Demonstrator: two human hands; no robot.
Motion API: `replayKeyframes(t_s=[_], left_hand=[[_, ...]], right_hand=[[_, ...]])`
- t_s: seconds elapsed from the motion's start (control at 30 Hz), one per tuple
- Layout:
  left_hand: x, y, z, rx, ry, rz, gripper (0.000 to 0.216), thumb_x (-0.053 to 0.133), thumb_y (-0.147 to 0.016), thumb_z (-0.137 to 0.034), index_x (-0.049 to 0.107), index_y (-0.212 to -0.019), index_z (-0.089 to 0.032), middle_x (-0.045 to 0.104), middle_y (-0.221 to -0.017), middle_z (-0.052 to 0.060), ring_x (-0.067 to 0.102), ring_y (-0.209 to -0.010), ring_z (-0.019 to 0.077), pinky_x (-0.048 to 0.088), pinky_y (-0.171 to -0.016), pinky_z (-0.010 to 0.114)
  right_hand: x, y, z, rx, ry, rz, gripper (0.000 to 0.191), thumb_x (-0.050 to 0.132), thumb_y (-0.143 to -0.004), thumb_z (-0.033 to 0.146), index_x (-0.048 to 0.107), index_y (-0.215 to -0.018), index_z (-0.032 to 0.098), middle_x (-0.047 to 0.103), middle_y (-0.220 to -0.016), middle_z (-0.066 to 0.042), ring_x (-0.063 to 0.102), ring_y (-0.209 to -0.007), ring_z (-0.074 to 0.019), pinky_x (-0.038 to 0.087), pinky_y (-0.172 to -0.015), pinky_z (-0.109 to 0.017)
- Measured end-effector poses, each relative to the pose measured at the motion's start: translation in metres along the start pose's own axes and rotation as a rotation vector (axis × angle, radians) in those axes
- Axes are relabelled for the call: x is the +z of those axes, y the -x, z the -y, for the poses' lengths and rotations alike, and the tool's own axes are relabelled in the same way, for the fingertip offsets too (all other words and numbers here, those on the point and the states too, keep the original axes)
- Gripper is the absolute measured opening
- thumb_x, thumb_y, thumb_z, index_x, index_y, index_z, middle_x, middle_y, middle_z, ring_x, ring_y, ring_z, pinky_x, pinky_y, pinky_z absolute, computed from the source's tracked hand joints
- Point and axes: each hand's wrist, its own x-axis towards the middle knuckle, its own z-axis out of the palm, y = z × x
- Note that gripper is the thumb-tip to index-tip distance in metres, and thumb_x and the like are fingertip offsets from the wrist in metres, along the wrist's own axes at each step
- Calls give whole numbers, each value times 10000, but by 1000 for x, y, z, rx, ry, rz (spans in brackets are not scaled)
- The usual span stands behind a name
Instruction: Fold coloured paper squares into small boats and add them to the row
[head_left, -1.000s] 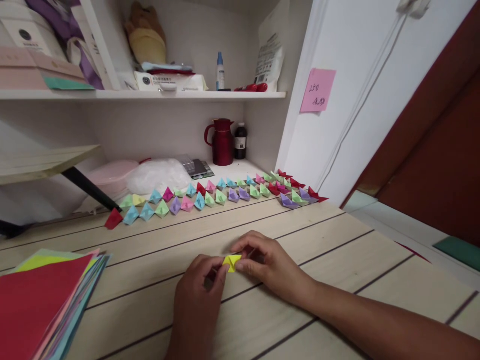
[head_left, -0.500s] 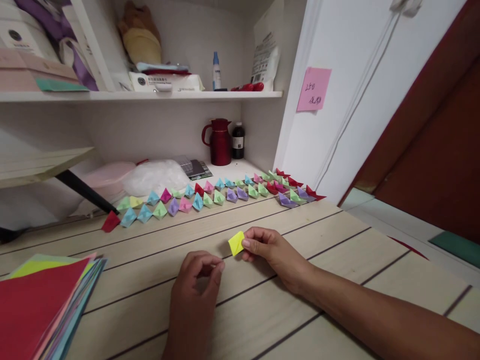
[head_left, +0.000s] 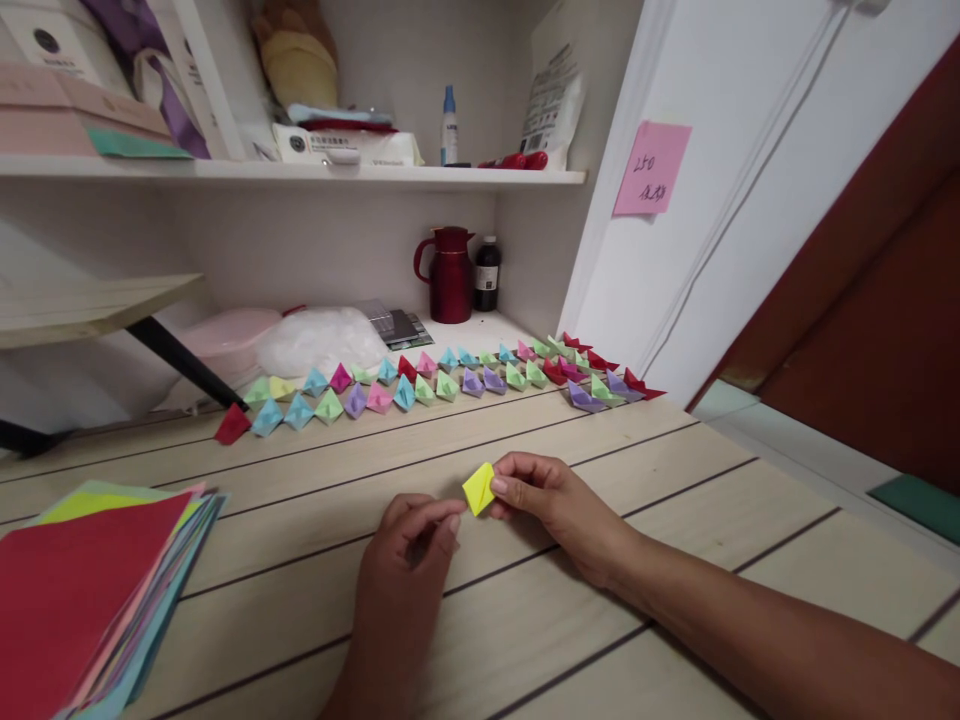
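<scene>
A small yellow piece of folded paper [head_left: 478, 490], roughly a diamond with a slanting fold line, is held above the wooden table. My right hand [head_left: 536, 492] pinches its right corner between thumb and fingers. From the left, my left hand [head_left: 412, 550] reaches in with the index fingertip at the paper's lower left edge; whether it touches I cannot tell. Its thumb sits a little apart below the index finger, and the other fingers are curled. Beyond the hands stand several folded paper boats [head_left: 379, 398] in many colours, lined up in rows.
A stack of coloured paper sheets [head_left: 82, 590], red on top, lies at the left. Behind the boats are a plastic bag [head_left: 322, 340], a dark red jug [head_left: 450, 275] and a dark bottle [head_left: 487, 275]. A shelf [head_left: 300, 173] runs above; a pink note [head_left: 652, 168] hangs right.
My left hand has moved right, bringing its index finger up to the yellow paper. The paper is slightly turned in my right hand. The whole view has shifted a little.
</scene>
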Motion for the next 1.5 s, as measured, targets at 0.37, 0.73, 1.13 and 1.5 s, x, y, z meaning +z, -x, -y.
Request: replayKeyframes(t_s=[0.37,0.73,1.13,1.5], left_hand=[[4,1,-2,-22,77,-31,143,614,-775,-295,705,-829,-199,617,-835,18,583,-661,142,465,-639,270],[1,-4,6,-100,107,-17,262,556,-789,-314,671,-979,-177,650,-876,37,616,-641,138,490,-655,279],[-1,-3,8,-28,73,12,246,552,-810,-306,711,-962,-198,632,-876,21,614,-648,137,466,-656,275],[-12,-5,-13,-216,133,-24,412,569,-786,-499,746,-952,-166,453,-483,-56,502,-556,143,414,-609,263]], right_hand=[[-1,-18,1,137,-23,-95,225,730,-762,336,636,-797,135,636,-637,-26,557,-567,-97,460,-596,-225],[13,-37,-8,66,-171,-24,235,754,-747,329,635,-804,136,670,-668,-36,600,-577,-86,488,-600,-184],[13,-28,-9,16,-87,46,258,744,-738,372,652,-796,138,661,-694,-35,589,-632,-107,468,-651,-224],[10,-22,0,-482,643,-70,198,533,-892,294,660,-793,180,603,-780,-23,567,-684,-136,448,-662,-267]])
